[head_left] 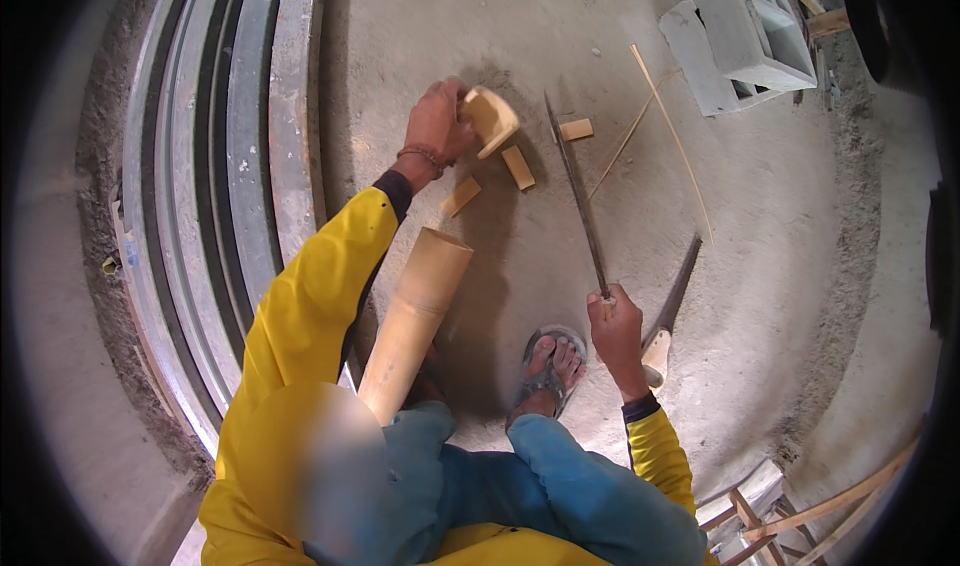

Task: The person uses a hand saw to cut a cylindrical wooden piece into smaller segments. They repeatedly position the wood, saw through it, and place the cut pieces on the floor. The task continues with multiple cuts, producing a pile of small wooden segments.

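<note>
My left hand (440,121) is closed on a curved piece of split bamboo (489,118), held low over the concrete floor. In my right hand (615,334) I grip the handle of a long, narrow machete (574,181), its blade slanting away toward the far side. Near the left hand, small bamboo blocks (518,167) lie on the floor; another bamboo block (460,196) is closer to me, and a third block (576,129) rests by the blade. A thick bamboo tube (415,306) slants up beside my left leg, its cut end facing away.
Long grey metal beams (250,136) run along the left. A handsaw (680,286) with a pale wooden handle lies right of my right hand. Thin bamboo strips (672,136) lie beyond it. Concrete hollow blocks (750,41) stand far right; wooden framing (770,516) is near right.
</note>
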Action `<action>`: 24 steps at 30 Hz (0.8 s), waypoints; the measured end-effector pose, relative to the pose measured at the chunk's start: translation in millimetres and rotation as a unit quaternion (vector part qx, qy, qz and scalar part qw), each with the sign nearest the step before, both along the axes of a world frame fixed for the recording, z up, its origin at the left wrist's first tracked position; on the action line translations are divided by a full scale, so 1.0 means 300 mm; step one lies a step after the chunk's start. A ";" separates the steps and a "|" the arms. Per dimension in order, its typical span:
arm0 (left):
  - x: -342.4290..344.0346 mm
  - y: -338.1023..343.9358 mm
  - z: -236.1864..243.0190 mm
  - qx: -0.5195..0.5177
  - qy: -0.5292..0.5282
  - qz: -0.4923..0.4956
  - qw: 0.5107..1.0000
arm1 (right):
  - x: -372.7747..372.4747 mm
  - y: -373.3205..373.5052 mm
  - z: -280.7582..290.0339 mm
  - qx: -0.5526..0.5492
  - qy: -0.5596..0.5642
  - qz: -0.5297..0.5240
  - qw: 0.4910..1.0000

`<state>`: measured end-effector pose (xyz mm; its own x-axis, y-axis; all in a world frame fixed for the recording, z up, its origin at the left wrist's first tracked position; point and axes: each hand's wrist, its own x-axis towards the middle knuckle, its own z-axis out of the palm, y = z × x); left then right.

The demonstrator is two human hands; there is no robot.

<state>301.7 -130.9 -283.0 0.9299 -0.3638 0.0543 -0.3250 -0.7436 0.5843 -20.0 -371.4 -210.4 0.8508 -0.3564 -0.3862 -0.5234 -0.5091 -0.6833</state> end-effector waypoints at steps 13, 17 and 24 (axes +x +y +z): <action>-0.147 -0.013 0.079 0.072 0.084 -0.017 0.994 | 0.015 0.038 0.020 0.013 0.005 0.009 1.000; -0.146 0.013 0.073 -0.016 0.153 -0.003 0.988 | 0.003 0.045 0.009 0.012 0.002 0.010 1.000; -0.098 -0.022 0.023 -0.265 0.428 0.112 0.857 | 0.062 0.047 -0.011 0.004 -0.016 0.026 1.000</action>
<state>272.2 -137.5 -276.1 0.7547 -0.3068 -0.5799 0.5071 -0.2880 0.8124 -1.4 -357.4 -213.6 0.8804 -0.3079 -0.3605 -0.4735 -0.5301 -0.7035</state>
